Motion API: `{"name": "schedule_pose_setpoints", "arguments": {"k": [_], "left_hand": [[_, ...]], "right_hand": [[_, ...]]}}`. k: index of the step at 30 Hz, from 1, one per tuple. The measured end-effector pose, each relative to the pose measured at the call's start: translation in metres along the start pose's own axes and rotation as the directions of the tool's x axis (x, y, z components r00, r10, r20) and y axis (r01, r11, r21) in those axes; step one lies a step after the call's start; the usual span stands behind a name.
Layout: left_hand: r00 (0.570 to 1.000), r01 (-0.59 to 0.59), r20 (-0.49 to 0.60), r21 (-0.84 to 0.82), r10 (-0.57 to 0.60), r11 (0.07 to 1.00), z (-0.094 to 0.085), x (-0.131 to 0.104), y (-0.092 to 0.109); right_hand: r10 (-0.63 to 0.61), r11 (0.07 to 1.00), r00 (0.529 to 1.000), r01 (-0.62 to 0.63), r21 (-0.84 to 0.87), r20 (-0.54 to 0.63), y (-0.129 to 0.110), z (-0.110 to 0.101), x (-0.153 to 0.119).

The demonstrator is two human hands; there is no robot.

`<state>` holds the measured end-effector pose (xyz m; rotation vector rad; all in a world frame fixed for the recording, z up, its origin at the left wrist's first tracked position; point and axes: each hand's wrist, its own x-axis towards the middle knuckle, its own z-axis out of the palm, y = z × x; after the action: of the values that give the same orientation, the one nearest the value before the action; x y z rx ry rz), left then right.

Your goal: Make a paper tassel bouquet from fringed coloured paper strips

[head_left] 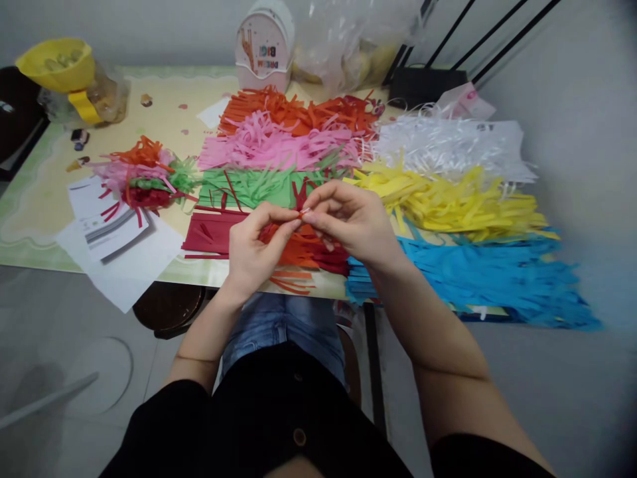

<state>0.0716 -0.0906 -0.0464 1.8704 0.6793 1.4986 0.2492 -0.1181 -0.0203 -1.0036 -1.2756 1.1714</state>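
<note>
Above the table's front edge, my left hand (261,242) and my right hand (355,222) meet, both closed in a pinch. Between their fingertips is a small orange-red strip (301,214) with a whitish bit by the right fingers. Orange fringed strips (293,255) show below the hands, over dark red fringed strips (209,234); whether they join the pinched piece I cannot tell. Just beyond lie green fringed strips (249,188). Blue fringed strips (478,272) spread under and beside my right forearm, with yellow ones (458,202) behind them.
Pink (279,146), orange (298,109) and white strips (438,146) lie farther back. At left sits a multicoloured tassel bunch (144,176) by white papers (119,232). A yellow-topped jar (64,66), a pink-white container (263,50) and a plastic bag (348,50) stand at the back.
</note>
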Motion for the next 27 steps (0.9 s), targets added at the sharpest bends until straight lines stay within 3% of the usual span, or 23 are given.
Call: {"name": "schedule_pose_setpoints", "arguments": {"k": [5, 10, 13, 18, 22, 24, 27], "left_hand": [[0.997, -0.06, -0.036, 0.029, 0.061, 0.998, 0.002, -0.002, 0.003], [0.987, 0.156, -0.003, -0.111, -0.158, 0.981, -0.001, 0.0, 0.004], [0.978, 0.209, 0.025, -0.097, -0.207, 0.973, -0.003, 0.003, 0.006], [0.993, 0.115, -0.018, 0.021, -0.115, 0.993, -0.001, 0.003, 0.01], [0.999, 0.001, -0.049, 0.12, 0.005, 0.993, 0.001, -0.003, 0.012], [0.999, 0.011, -0.048, 0.114, -0.005, 0.993, 0.003, -0.006, 0.011], [0.99, 0.108, -0.084, -0.029, -0.11, 0.994, 0.005, -0.007, 0.008]], "right_hand": [[0.029, 0.995, 0.998, -0.034, 0.097, 0.049, 0.0, 0.004, 0.0], [0.022, 0.987, 0.999, -0.017, 0.159, -0.027, 0.003, 0.011, -0.004], [0.02, 0.986, 0.999, -0.012, 0.169, -0.049, 0.003, 0.014, -0.005], [0.028, 0.988, 1.0, -0.029, 0.151, 0.006, -0.003, 0.013, -0.005], [0.015, 0.989, 1.0, -0.01, 0.145, -0.028, -0.008, 0.013, -0.006], [0.019, 0.987, 0.999, -0.012, 0.16, -0.045, -0.008, 0.014, -0.006], [0.061, 0.983, 0.997, -0.053, 0.175, -0.038, -0.004, 0.015, -0.006]]}}
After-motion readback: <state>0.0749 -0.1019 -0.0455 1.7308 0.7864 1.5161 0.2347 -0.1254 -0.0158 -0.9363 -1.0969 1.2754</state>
